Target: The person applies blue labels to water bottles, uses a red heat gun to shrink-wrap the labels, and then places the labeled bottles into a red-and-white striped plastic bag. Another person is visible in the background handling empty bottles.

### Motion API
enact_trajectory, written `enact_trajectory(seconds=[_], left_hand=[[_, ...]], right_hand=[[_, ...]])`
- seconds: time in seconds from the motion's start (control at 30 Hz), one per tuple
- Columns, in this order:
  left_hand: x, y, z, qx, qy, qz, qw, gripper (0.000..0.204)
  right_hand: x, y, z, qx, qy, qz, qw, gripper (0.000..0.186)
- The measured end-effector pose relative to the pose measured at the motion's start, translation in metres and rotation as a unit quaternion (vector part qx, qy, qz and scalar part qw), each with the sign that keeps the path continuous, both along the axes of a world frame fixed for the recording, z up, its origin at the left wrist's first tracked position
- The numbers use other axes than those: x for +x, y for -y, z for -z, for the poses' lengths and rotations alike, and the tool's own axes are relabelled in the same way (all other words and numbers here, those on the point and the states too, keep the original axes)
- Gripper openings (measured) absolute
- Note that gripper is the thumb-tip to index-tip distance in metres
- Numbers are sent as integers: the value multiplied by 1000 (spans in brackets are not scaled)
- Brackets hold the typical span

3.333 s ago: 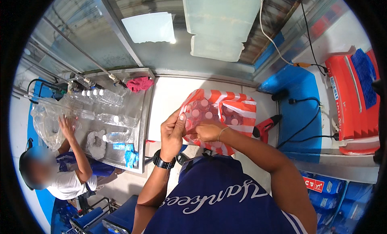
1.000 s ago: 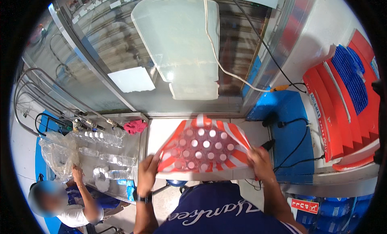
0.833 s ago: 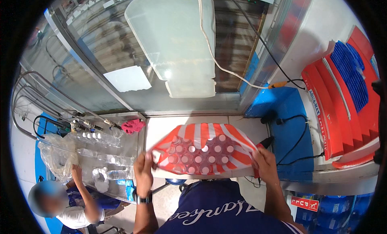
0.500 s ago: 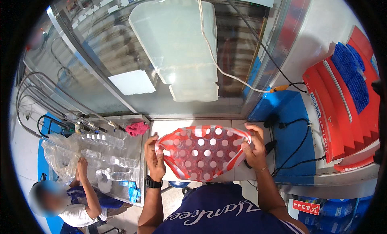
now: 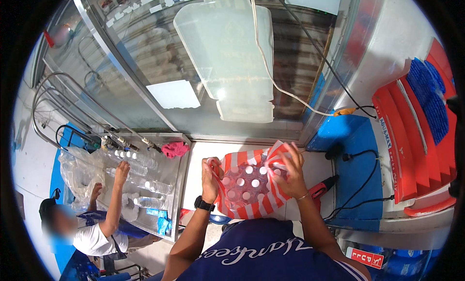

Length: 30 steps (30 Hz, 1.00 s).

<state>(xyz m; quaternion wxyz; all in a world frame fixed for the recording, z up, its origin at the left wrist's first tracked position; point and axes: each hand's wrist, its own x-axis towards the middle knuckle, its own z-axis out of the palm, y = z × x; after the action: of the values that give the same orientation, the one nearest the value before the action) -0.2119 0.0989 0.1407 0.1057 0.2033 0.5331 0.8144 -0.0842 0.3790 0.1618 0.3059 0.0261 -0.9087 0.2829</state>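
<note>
A red-and-white striped plastic bag (image 5: pixel 237 212) stands on the white ledge in front of me, with several white-capped clear bottles (image 5: pixel 248 183) packed upright inside. My left hand (image 5: pixel 210 180), with a dark watch on the wrist, is closed on the bag's left edge. On the opposite side my right hand (image 5: pixel 292 173) gathers the bunched right edge, its fingers curled round the plastic. The bag's mouth is partly drawn in over the bottles, and the outermost bottles are hidden by the folds.
At left, a co-worker (image 5: pixel 92 232) reaches over a metal basin (image 5: pixel 181 184) holding clear bottles (image 5: pixel 157 186) and a clear plastic bag (image 5: pixel 80 177). A pink cloth (image 5: pixel 175 150) lies on its far corner. Glass panels stand ahead; a red-black tool (image 5: pixel 322 188) and cables are at right.
My right hand has pulled the bag's right edge inward and bunched it, so the wide mouth has narrowed. The co-worker's arm has moved up over the bottles in the basin.
</note>
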Motion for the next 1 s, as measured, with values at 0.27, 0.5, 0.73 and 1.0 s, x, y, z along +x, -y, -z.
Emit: enact_trajectory(seconds=[0.27, 0.5, 0.73, 1.0], left_hand=[[-6, -33, -12, -237, -264, 89, 931, 27], [-14, -44, -22, -271, -208, 159, 926, 16], [-10, -44, -10, -299, -173, 49, 937, 35], [-12, -34, 7, -129, 36, 142, 981, 21]], right_hand=[[-46, 39, 28, -373, 128, -104, 913, 19], [-47, 43, 34, -199, 250, -227, 920, 39], [-30, 48, 18, -270, 149, -230, 923, 47], [-40, 50, 39, -285, 128, -203, 928, 32]])
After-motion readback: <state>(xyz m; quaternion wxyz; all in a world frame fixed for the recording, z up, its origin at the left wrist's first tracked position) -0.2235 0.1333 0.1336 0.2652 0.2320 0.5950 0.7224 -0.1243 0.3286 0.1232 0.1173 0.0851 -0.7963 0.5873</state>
